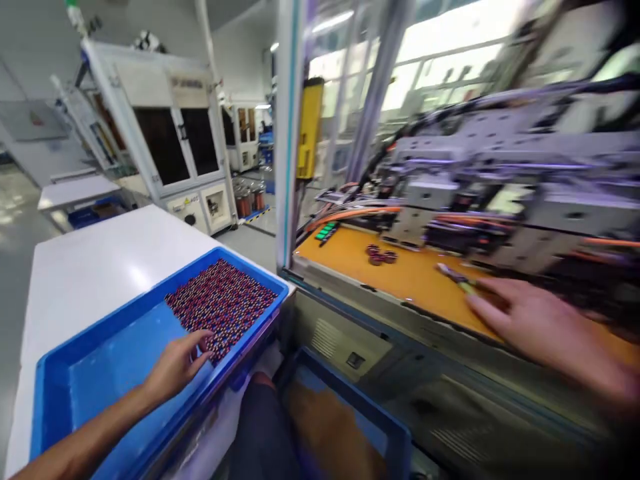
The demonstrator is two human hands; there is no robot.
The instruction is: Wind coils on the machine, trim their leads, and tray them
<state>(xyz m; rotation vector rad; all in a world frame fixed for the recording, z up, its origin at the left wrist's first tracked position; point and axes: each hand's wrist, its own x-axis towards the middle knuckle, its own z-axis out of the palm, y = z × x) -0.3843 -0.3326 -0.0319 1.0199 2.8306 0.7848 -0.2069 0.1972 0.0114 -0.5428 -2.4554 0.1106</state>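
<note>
My left hand [183, 363] reaches into a blue tray [120, 327], its fingers bent and a little apart at the near edge of a dense layer of small dark-red parts with metallic spots [220, 303]. Nothing held shows between those fingers. Over the orange machine surface [415, 273], my right hand [520, 313] is blurred by motion. Its thumb and fingers close on a slim tool with a pale tip and a greenish section [455, 275]; its exact kind is unclear. A few round dark-red and black parts [380, 255] lie to the left of that tool.
The tray stands on a white table [110, 257]. Machine heads [450, 200] with orange cables hang over the orange surface, beside a metal frame post [289, 133]. Below, between table and machine, is another blue tray [395, 427]. A white machine cabinet [170, 127] stands behind.
</note>
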